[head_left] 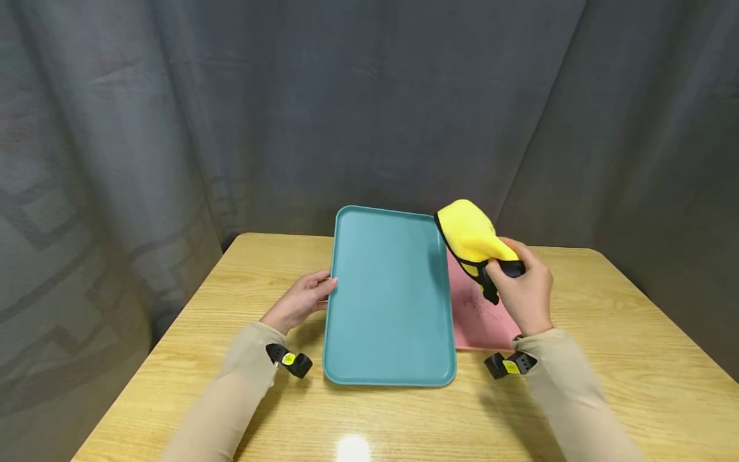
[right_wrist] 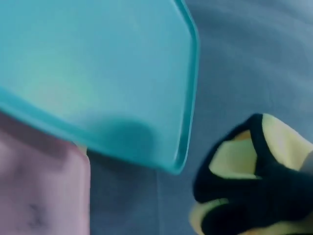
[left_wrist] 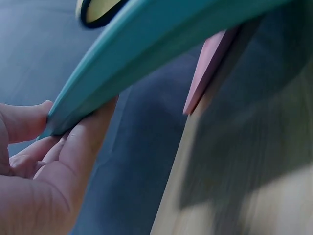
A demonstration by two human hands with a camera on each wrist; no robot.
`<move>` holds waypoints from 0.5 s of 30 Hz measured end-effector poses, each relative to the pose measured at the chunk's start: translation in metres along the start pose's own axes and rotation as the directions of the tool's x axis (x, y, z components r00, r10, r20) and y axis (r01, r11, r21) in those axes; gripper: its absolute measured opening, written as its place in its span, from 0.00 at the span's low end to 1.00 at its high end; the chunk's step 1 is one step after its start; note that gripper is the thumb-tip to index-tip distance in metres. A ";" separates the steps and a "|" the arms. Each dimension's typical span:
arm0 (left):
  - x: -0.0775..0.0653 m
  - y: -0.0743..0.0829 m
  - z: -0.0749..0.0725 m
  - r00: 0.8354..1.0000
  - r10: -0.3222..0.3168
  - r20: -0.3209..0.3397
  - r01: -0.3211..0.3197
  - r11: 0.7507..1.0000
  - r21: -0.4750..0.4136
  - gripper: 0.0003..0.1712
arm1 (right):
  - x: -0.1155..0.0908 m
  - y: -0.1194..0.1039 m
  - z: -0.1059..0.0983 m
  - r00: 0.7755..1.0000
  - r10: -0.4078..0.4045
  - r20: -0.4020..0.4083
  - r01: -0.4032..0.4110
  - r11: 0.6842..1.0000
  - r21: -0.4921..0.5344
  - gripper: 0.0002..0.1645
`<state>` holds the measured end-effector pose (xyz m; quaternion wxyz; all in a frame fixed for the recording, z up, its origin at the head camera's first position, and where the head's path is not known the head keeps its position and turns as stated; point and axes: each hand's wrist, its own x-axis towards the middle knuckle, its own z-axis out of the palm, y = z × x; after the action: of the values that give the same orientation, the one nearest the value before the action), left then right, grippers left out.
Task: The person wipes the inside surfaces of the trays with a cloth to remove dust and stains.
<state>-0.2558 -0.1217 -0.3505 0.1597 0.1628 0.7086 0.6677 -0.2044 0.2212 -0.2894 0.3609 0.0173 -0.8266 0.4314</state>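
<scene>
A teal rectangular tray (head_left: 387, 301) is held up off the table, its face toward the head camera. My left hand (head_left: 303, 298) grips its left edge, thumb on the front and fingers behind, as the left wrist view also shows on the tray's rim (left_wrist: 93, 83). To the right, my right hand (head_left: 525, 289) pinches a yellow cloth with black edging (head_left: 466, 232), bunched and raised near the tray's upper right corner. A pink tray (head_left: 473, 308) lies on the table, partly hidden behind the teal one; dark specks mark its surface.
A light wood table (head_left: 190, 391) spreads beneath both arms. Behind it hangs a grey curtain (head_left: 369, 115) along the far edge and sides. Each wrist wears a black strap with a small camera.
</scene>
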 end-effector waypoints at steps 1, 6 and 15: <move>0.001 0.000 0.004 1.000 0.005 0.009 -0.004 1.000 -0.004 0.28 | 0.001 -0.002 0.005 0.998 -0.065 -0.022 0.064 0.998 -0.012 0.20; 0.007 -0.003 0.023 0.998 0.043 0.044 -0.041 0.998 -0.044 0.28 | 0.001 -0.011 0.038 0.940 -0.333 0.065 0.339 0.932 -0.127 0.22; 0.011 -0.007 0.048 0.999 0.033 0.032 -0.032 0.999 -0.043 0.26 | -0.023 -0.026 0.080 0.889 -0.367 0.272 0.417 0.895 -0.156 0.30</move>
<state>-0.2443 -0.0743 -0.3607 0.1638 0.1818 0.6890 0.6822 -0.2251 0.1405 -0.3148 0.3400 0.1975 -0.8837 0.2540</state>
